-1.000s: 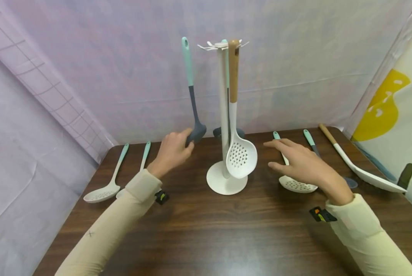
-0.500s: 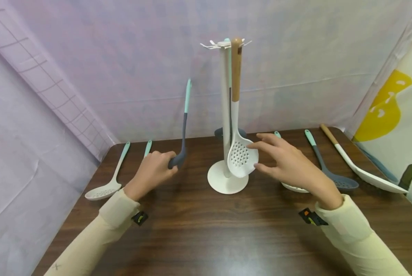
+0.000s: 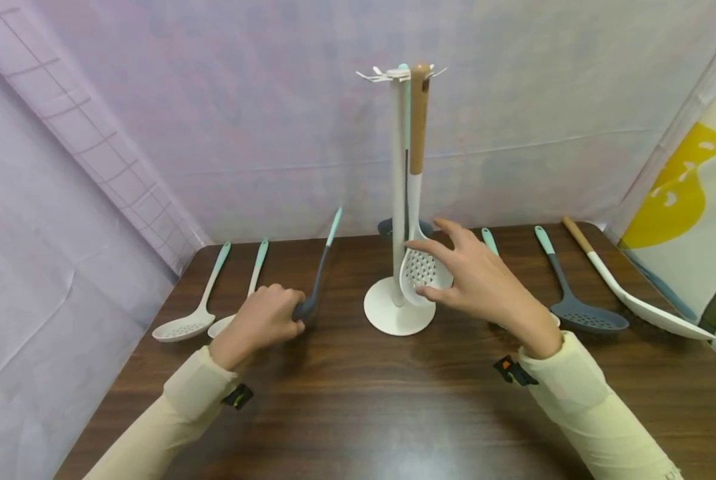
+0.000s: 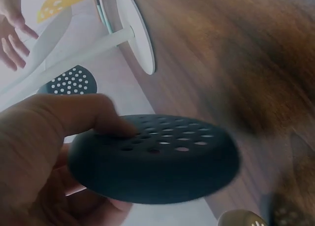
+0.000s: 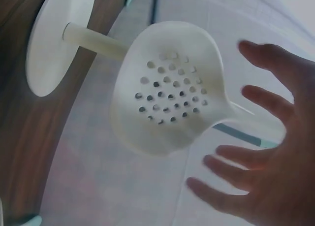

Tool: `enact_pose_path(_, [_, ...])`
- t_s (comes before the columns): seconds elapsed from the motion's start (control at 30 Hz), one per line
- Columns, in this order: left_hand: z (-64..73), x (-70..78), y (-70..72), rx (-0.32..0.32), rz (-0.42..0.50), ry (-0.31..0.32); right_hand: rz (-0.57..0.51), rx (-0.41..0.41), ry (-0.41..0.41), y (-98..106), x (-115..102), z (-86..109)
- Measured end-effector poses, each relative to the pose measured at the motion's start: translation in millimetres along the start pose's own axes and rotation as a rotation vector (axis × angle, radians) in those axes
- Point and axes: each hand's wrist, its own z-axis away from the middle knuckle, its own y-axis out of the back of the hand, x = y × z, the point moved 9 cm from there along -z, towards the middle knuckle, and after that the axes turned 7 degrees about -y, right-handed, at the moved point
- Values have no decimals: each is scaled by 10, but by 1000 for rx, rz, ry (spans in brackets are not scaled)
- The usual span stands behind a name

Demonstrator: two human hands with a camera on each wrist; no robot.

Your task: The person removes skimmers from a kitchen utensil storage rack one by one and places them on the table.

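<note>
My left hand (image 3: 262, 325) grips the bowl of a dark grey skimmer (image 4: 162, 162), thumb over its holes in the left wrist view. The skimmer's mint handle (image 3: 334, 228) slants up and away toward the back of the table. A white rack (image 3: 389, 323) with hooks on top stands mid-table. From it hangs a white skimmer (image 5: 167, 93) with a wooden handle (image 3: 419, 120). Behind the pole hangs another dark skimmer (image 4: 71, 82). My right hand (image 3: 481, 280) is spread beside the white skimmer's bowl; in the right wrist view its fingertips stand apart from it.
Two pale utensils with mint handles, a perforated one (image 3: 184, 327) and a partly hidden one (image 3: 259, 260), lie at left. At right lie a mint-handled utensil (image 3: 489, 240) mostly behind my hand, a dark slotted turner (image 3: 589, 315) and a white wooden-handled one (image 3: 652, 313). A cloth backdrop (image 3: 274, 120) closes the rear.
My left hand has drawn the dark skimmer away from the rack, down and left; its handle has sunk from near the hooks. My right hand has moved left to the white skimmer's bowl.
</note>
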Motion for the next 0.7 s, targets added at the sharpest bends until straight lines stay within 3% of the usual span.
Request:
enact_pose_path(0.1, [25, -23, -54, -58, 2, 10, 30, -75, -13, -95, -7, -21])
enact_pose_path(0.23, [15, -85, -70, -65, 11, 25, 61, -124, -29, -179, -10, -29])
enact_pose_path(0.43, [-30, -206, -68, -59, 4, 69, 79, -131, -37, -228, -37, -24])
enact_pose_path(0.7, [-110, -301, -136, -101, -33, 116, 102, -120, -32, -275, -75, -48])
